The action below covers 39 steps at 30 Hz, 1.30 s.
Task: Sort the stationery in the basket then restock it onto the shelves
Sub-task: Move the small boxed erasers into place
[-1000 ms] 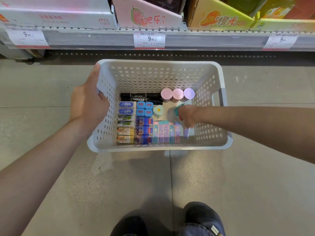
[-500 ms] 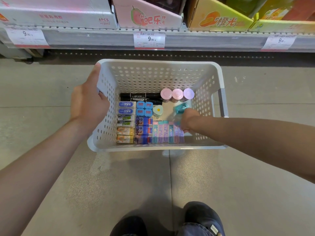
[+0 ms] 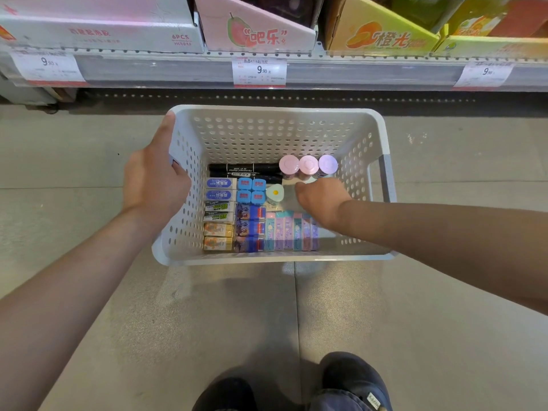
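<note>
My left hand [image 3: 154, 185] grips the basket [image 3: 275, 129] by its left rim. My right hand [image 3: 321, 200] reaches inside, above the pastel packs [image 3: 284, 231]; whether it holds anything I cannot tell. The basket sits below the shelf [image 3: 184, 71].

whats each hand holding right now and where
Left hand grips the white basket by its left rim. Right hand is inside the basket; whether it holds anything cannot be told.
</note>
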Motion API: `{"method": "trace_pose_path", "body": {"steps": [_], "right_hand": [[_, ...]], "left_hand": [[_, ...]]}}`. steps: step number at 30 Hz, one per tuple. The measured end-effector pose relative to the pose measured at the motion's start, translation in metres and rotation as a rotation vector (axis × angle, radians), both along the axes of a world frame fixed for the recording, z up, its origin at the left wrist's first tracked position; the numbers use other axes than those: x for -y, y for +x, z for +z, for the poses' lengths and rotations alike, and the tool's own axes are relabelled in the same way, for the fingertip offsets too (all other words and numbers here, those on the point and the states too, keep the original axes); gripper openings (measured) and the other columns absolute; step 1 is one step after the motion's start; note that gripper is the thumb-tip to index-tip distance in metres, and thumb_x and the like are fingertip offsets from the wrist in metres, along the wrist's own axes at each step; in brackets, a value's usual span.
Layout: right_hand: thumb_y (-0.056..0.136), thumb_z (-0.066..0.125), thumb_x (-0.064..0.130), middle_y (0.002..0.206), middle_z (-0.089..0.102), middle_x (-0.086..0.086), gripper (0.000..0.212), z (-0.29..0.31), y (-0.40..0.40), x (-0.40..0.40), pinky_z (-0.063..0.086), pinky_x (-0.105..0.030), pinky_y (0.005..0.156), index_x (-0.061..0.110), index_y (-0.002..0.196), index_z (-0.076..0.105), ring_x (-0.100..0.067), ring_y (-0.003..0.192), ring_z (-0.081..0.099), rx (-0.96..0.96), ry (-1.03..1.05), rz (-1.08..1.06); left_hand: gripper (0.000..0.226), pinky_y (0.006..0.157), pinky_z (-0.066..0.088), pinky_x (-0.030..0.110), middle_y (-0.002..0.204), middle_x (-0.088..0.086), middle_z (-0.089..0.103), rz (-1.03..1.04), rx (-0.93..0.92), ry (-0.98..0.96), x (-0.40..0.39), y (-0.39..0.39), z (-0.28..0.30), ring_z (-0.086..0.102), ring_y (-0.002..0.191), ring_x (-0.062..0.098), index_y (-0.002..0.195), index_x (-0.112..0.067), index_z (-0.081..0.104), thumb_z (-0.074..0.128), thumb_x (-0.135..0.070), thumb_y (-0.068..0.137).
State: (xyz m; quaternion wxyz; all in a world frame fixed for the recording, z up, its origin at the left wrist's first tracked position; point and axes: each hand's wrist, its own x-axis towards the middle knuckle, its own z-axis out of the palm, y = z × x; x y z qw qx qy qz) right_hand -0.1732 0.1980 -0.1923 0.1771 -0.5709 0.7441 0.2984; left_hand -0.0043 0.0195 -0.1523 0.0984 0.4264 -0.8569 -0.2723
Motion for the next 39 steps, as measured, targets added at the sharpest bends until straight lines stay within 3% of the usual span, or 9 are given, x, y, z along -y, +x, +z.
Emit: {"method": "trace_pose_path", "body": {"steps": [4,9,13,19,26,28,31,36,39], "right_hand": [[0.092,0.047,-0.002,0.123,0.058,-0.003,0.04,-0.008,-0.001,0.006,0.04,-0.025,0.066,0.004,0.131,0.041,-0.022,0.108,0.061,-0.104,0.094,0.161],[0.089,0.052,0.001,0.115,0.061,-0.002,0.038,-0.024,-0.004,0.008,0.042,-0.027,0.065,0.008,0.126,0.049,-0.022,0.1,0.063,-0.132,0.162,0.134],[0.09,0.051,0.0,0.12,0.059,-0.002,0.037,-0.017,-0.005,0.009,0.046,-0.025,0.075,0.007,0.126,0.05,-0.021,0.108,0.06,-0.134,0.161,0.17],[0.093,0.052,0.015,0.123,0.051,-0.009,0.03,-0.009,0.0,0.011,0.036,-0.027,0.069,0.009,0.122,0.053,-0.022,0.109,0.053,-0.211,0.064,0.285],[0.088,0.057,0.039,0.088,0.05,-0.003,0.031,0.007,-0.012,0.008,0.036,-0.024,0.045,0.009,0.096,0.056,-0.021,0.076,0.051,0.108,0.056,-0.053],[0.092,0.052,0.038,0.097,0.055,-0.009,0.032,0.005,-0.016,0.007,0.046,-0.028,0.061,0.007,0.093,0.057,-0.025,0.085,0.056,0.255,0.01,-0.185],[0.098,0.042,0.035,0.126,0.054,-0.013,0.041,-0.002,-0.018,0.006,0.045,-0.033,0.084,0.004,0.123,0.052,-0.03,0.111,0.055,0.36,-0.093,-0.291],[0.097,0.042,0.023,0.133,0.04,-0.023,0.04,-0.012,-0.01,0.005,0.037,-0.034,0.076,0.001,0.13,0.041,-0.038,0.111,0.051,0.379,-0.201,-0.468],[0.092,0.05,0.018,0.128,0.047,-0.02,0.044,-0.013,-0.006,0.005,0.041,-0.033,0.071,0.002,0.131,0.04,-0.036,0.107,0.056,0.347,-0.253,-0.449]], "left_hand": [[0.071,0.047,0.032,0.03,0.061,0.006,0.041,-0.006,-0.002,0.001,-0.001,0.001,0.0,0.039,0.053,0.015,0.151,-0.027,0.022,0.04,0.001,0.089],[0.07,0.046,0.032,0.028,0.063,0.004,0.043,-0.005,-0.011,0.008,-0.002,0.0,0.0,0.04,0.054,0.013,0.151,-0.027,0.022,0.041,0.001,0.09],[0.069,0.048,0.033,0.029,0.069,0.007,0.047,-0.005,-0.015,0.01,-0.001,0.001,0.0,0.04,0.055,0.013,0.151,-0.027,0.022,0.042,0.0,0.09],[0.07,0.045,0.03,0.026,0.061,0.001,0.041,0.0,0.007,-0.008,-0.002,-0.001,0.002,0.038,0.054,0.012,0.152,-0.026,0.022,0.041,0.001,0.09],[0.07,0.045,0.032,0.028,0.061,0.004,0.041,0.014,0.0,0.025,0.0,-0.001,0.0,0.039,0.052,0.016,0.151,-0.029,0.022,0.04,0.0,0.09],[0.07,0.045,0.031,0.028,0.06,0.004,0.039,0.009,-0.004,0.026,-0.001,0.0,0.001,0.038,0.052,0.016,0.152,-0.028,0.021,0.04,0.001,0.09],[0.07,0.044,0.03,0.028,0.059,0.004,0.037,0.008,0.001,0.022,-0.001,0.0,0.001,0.036,0.051,0.016,0.152,-0.027,0.021,0.04,0.001,0.09],[0.07,0.044,0.029,0.028,0.059,0.003,0.038,0.005,-0.003,0.01,-0.001,0.0,0.001,0.036,0.051,0.014,0.152,-0.026,0.022,0.041,0.001,0.09],[0.07,0.044,0.027,0.028,0.058,0.002,0.036,0.005,-0.001,0.003,-0.001,0.0,0.001,0.035,0.051,0.013,0.152,-0.026,0.023,0.041,0.001,0.09]]}}
